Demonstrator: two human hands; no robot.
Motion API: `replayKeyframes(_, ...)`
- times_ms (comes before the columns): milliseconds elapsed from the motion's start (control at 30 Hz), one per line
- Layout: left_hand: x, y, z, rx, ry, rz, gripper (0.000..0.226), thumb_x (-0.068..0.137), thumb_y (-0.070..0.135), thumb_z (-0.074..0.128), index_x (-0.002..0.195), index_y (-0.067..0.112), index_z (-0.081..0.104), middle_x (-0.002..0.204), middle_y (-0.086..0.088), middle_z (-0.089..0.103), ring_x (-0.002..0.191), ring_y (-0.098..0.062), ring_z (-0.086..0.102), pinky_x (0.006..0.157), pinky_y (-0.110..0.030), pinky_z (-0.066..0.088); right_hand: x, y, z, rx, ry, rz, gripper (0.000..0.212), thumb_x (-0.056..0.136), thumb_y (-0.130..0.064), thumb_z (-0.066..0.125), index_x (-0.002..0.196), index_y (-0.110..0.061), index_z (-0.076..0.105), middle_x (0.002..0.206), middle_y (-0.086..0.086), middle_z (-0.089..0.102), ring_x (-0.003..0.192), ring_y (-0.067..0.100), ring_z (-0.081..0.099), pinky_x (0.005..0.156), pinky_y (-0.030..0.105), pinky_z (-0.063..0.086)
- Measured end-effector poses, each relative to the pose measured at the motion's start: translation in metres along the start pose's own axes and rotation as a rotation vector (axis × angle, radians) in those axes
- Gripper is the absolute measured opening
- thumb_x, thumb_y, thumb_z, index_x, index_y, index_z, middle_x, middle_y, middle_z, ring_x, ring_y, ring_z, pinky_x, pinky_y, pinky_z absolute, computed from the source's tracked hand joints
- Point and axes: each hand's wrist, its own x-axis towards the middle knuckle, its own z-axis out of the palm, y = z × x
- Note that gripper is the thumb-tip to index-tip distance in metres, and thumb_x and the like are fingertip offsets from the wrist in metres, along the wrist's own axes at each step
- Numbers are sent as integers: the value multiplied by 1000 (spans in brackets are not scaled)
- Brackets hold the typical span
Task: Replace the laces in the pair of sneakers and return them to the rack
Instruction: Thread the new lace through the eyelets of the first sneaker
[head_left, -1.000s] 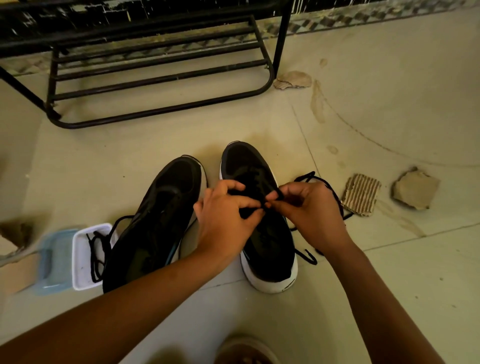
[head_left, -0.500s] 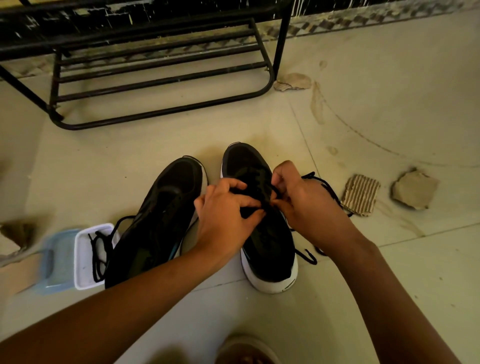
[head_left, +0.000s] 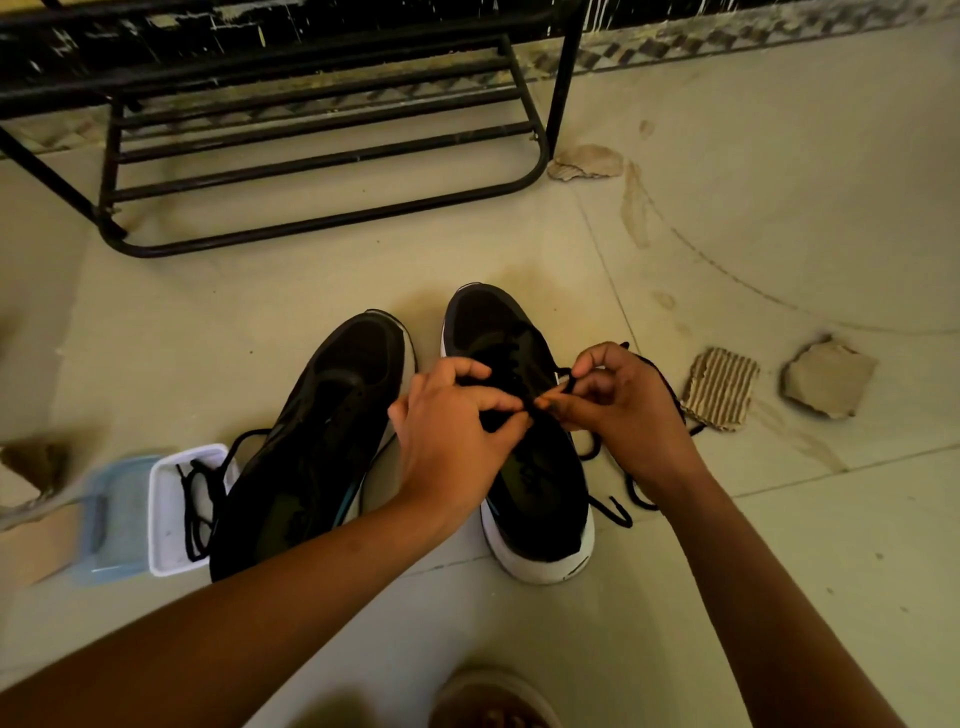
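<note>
- Left hand (head_left: 452, 434): rests on top of right-side sneaker (head_left: 543, 525) at the eyelet zone. Fingers curled, not spread; thumb and forefinger tips close in on the upper's edge and grip it. Exact contact pt is dark, cannot tell more.
- Right hand (head_left: 626, 410): just beside the left hand, fingertips nearly touching it. Thumb and forefinger pinch the tip of the black lace (head_left: 612, 508); remaining fingers curled under.
- Black lace: runs from the pinch, behind the right hand, then loops loose on the floor (head_left: 779, 545) at the sneaker's outer side.
- Right-side sneaker: black upper, white sole, upright on the floor, toe pointing to the rack (head_left: 322, 156).
- Left-side sneaker (head_left: 322, 431): same type, beside the first, tilted a little, heel end partly hidden by the left forearm.
- White container (head_left: 163, 540): touching or just beside the left-side sneaker's heel; holds more black laces (head_left: 193, 499). Blue lid (head_left: 111, 525) lies against its far side.
- Rack: black metal, slatted shelves, near the wall, well apart from both sneakers.
- Cardboard scraps (head_left: 719, 387): on the floor near the right hand.
</note>
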Motion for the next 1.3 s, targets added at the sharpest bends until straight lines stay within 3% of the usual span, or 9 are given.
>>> replayKeyframes(233, -2, 1, 4, -134, 1, -95, 10, 78, 36, 70, 88, 36, 70, 107, 19, 39, 113, -4, 37, 88, -25, 14, -3, 9, 11, 168, 58, 53, 20, 68, -12, 74, 85, -10, 63, 65, -1, 64, 61, 4, 62, 59, 16, 51)
replayKeyframes(367, -2, -2, 6, -221, 18, -8, 16, 78, 26, 72, 76, 37, 61, 104, 17, 43, 110, -5, 47, 98, -33, 32, -13, 12, 5, 168, -6, 51, 48, 58, -17, 78, 102, -14, 61, 82, 2, 65, 78, 9, 64, 73, 20, 54)
replayKeyframes(467, -6, -4, 6, -286, 44, 57, 11, 80, 15, 70, 76, 22, 62, 103, 14, 45, 96, 5, 47, 92, -5, 33, -20, 17, -1, -60, -69, 59, 53, 62, -3, 82, 104, -22, 55, 88, 2, 58, 78, 11, 57, 73, 21, 52)
replayKeyframes(533, -10, -5, 7, -289, 100, 118, 7, 84, 11, 66, 80, 15, 61, 103, 11, 47, 94, 8, 47, 83, 3, 30, -22, 21, 3, -77, -35, 61, 48, 68, 1, 78, 101, -22, 51, 83, 2, 55, 69, 10, 52, 66, 20, 49)
replayKeyframes(700, -23, -8, -1, -394, 151, 363, 6, 93, 15, 48, 93, 21, 50, 105, 5, 61, 109, -2, 54, 93, -16, 42, -24, 26, 17, -22, 75, 54, 38, 74, 4, 70, 95, -19, 47, 68, 1, 51, 54, 5, 47, 52, 14, 44)
replayKeyframes(900, -54, 0, -18, -678, -84, 401, 11, 96, 23, 39, 92, 23, 49, 78, 5, 59, 76, -14, 64, 74, -30, 53, -21, 27, 18, -53, 112, 9, 33, 73, 2, 70, 92, -15, 49, 65, 0, 49, 50, -1, 44, 48, 13, 40)
replayKeyframes(1000, -72, 5, -18, -792, -276, 157, 16, 95, 29, 41, 80, 30, 48, 61, 4, 52, 52, -12, 53, 57, -36, 49, -22, 27, 18, -49, 116, -4, 32, 75, 4, 69, 95, -12, 50, 67, 0, 49, 50, -1, 44, 49, 12, 41)
replayKeyframes(1100, -77, 2, -15, -837, -527, -134, 22, 99, 13, 39, 78, 18, 46, 51, 5, 40, 41, -8, 34, 47, -30, 31, -22, 28, 17, -48, 122, -7, 32, 76, 6, 67, 92, -14, 50, 65, 0, 48, 50, -2, 44, 49, 11, 41)
replayKeyframes(1300, -45, 5, -43, -646, -1100, -276, 24, 98, 4, 34, 79, 13, 45, 49, 6, 35, 38, -4, 25, 39, -15, 27, -21, 31, 17, -55, 158, 4, 29, 76, 6, 66, 87, -16, 51, 63, -3, 48, 50, -2, 43, 50, 12, 41)
